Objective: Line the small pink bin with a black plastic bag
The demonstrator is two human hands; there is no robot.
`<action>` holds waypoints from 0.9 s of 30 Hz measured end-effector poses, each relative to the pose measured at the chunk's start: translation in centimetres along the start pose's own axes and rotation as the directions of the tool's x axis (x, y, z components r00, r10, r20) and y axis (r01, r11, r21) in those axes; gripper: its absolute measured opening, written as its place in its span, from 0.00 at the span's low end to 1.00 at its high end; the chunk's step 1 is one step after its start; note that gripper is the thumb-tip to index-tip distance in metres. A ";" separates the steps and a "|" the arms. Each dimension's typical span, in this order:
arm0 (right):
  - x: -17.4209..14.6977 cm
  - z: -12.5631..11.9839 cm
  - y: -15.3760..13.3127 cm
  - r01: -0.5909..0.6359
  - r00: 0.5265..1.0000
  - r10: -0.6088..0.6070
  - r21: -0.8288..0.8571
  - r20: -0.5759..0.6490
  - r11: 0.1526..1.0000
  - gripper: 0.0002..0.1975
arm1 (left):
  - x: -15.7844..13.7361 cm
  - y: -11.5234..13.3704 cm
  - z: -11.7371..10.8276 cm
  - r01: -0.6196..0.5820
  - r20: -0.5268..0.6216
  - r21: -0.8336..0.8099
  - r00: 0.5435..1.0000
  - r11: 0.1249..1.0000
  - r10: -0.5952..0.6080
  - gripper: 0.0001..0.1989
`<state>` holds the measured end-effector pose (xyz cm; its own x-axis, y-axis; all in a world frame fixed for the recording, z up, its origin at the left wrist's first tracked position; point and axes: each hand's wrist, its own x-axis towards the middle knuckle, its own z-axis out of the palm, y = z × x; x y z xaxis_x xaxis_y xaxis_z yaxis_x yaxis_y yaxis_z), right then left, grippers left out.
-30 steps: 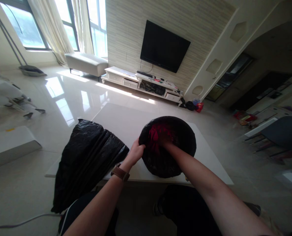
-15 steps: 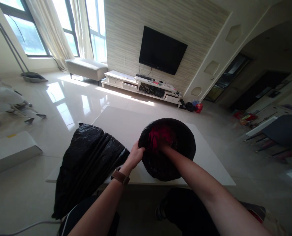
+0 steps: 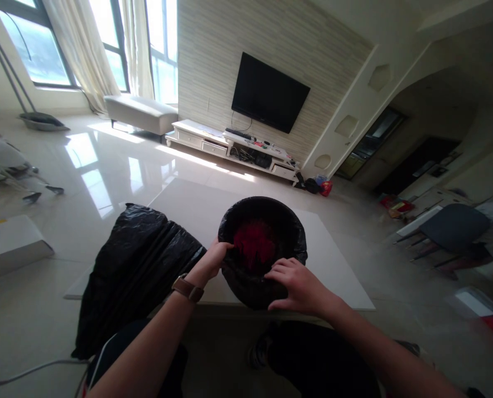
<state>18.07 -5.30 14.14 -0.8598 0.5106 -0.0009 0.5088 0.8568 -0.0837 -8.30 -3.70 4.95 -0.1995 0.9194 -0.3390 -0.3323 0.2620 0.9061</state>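
Note:
A round bin lined with a black plastic bag [image 3: 267,296] stands on the white table, its mouth tilted toward me. Deep inside lies something bright red [image 3: 253,243], its kind too dark to make out. My left hand [image 3: 215,260], with a brown watch strap at the wrist, grips the bin's left rim, thumb over the edge. On the near right rim, my right hand [image 3: 298,284] has its fingers curled over the bag's edge and its thumb low on the outside. A flattened black plastic bag [image 3: 134,265] lies left of the bin and hangs over the table edge.
The white table [image 3: 337,276] has its near edge just in front of my legs. A white box [image 3: 14,243] is at the left. Farther off are a bench [image 3: 141,113], a low TV cabinet [image 3: 192,138] and a dark chair [image 3: 454,226].
My right hand has come up out of the bin to its near right rim. The red thing inside shows more fully. My left hand stays at the left rim.

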 end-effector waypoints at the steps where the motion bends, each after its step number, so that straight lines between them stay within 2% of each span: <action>1: -0.8 0.7 0.0 0.007 1.000 -0.007 -0.049 0.005 0.999 0.21 | -0.2 0.2 0.3 0.029 0.011 0.014 1.000 0.999 -0.030 0.17; 3: -1.6 2.0 0.3 0.003 1.000 -0.002 -0.170 0.002 0.986 0.08 | -0.5 0.6 1.2 0.065 0.037 0.035 0.997 0.997 -0.067 0.19; 4: -1.7 2.4 0.6 -0.001 1.000 0.001 -0.223 -0.001 0.975 0.08 | -0.7 0.8 1.6 0.073 0.050 0.042 0.996 0.996 -0.075 0.21; 8: -1.6 2.4 2.5 -0.009 1.000 0.007 -0.294 -0.006 0.956 0.12 | -1.2 1.8 2.1 0.095 0.133 0.071 0.986 0.993 -0.104 0.29; 11: -1.7 1.2 4.1 -0.045 0.999 0.040 -0.217 -0.025 0.975 0.18 | -1.6 2.7 0.8 0.135 0.280 0.150 0.944 0.980 -0.173 0.36; 12: -1.8 0.8 4.6 -0.060 0.998 0.054 -0.192 -0.034 0.980 0.19 | -1.8 2.9 0.1 0.132 0.279 0.192 0.943 0.972 -0.183 0.37; 13: -1.8 0.3 5.0 -0.074 0.997 0.067 -0.172 -0.042 0.982 0.20 | -2.2 3.1 -0.5 0.115 0.228 0.236 0.959 0.965 -0.170 0.37; 14: -1.8 -0.1 5.3 -0.085 0.996 0.077 -0.160 -0.051 0.984 0.20 | -2.8 3.1 -1.0 0.082 0.103 0.280 0.988 0.956 -0.115 0.37; 15: -1.9 -0.5 5.5 -0.093 0.995 0.084 -0.153 -0.061 0.984 0.20 | -3.7 2.7 -1.3 0.030 -0.044 0.321 0.999 0.947 -0.016 0.35; 16: -2.1 -0.9 5.6 -0.102 0.993 0.092 -0.150 -0.073 0.983 0.18 | -4.9 2.0 -1.3 -0.015 -0.170 0.357 0.982 0.934 0.081 0.33; 18: -3.1 -1.4 5.4 -0.133 0.985 0.116 -0.132 -0.128 0.982 0.20 | -8.0 -1.3 -0.3 -0.097 -0.286 0.414 0.930 0.905 0.230 0.26; 19: -4.0 -1.4 5.2 -0.149 0.976 0.128 -0.113 -0.175 0.982 0.23 | -10.0 -3.8 0.7 -0.159 -0.300 0.441 0.902 0.883 0.312 0.20; 20: -5.3 -1.1 4.9 -0.167 0.962 0.143 -0.086 -0.231 0.982 0.26 | -12.0 -6.9 2.0 -0.253 -0.218 0.466 0.895 0.847 0.388 0.15; 21: -7.1 -0.6 4.7 -0.179 0.944 0.158 -0.048 -0.288 0.983 0.28 | -14.0 -10.3 3.3 -0.290 -0.079 0.452 0.929 0.843 0.362 0.12; 22: -9.2 0.3 4.5 -0.195 0.924 0.180 -0.010 -0.337 0.981 0.25 | -16.1 -13.7 4.8 -0.263 0.102 0.431 0.965 0.863 0.243 0.12; 23: -11.7 1.6 4.5 -0.230 0.909 0.224 0.024 -0.351 0.973 0.22 | -17.9 -17.0 6.1 -0.170 0.252 0.435 0.966 0.884 0.061 0.11; 24: -14.6 3.1 4.5 -0.269 0.910 0.270 0.049 -0.314 0.962 0.21 | -19.7 -19.9 7.3 -0.051 0.375 0.472 0.915 0.880 -0.148 0.11; 25: -17.5 4.9 4.6 -0.309 0.917 0.316 0.065 -0.243 0.949 0.21 | -21.2 -22.2 8.2 -0.010 0.441 0.487 0.866 0.873 -0.236 0.10; 27: -23.5 8.7 4.9 -0.400 0.913 0.405 0.074 -0.056 0.913 0.22 | -23.8 -24.8 9.1 0.019 0.510 0.496 0.803 0.868 -0.309 0.08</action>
<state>40.41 -13.70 5.12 -0.5766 0.8168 0.0208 0.8060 0.5727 -0.1495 13.04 -29.42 -7.17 0.4128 0.8066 -0.4231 0.1647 0.3907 0.9056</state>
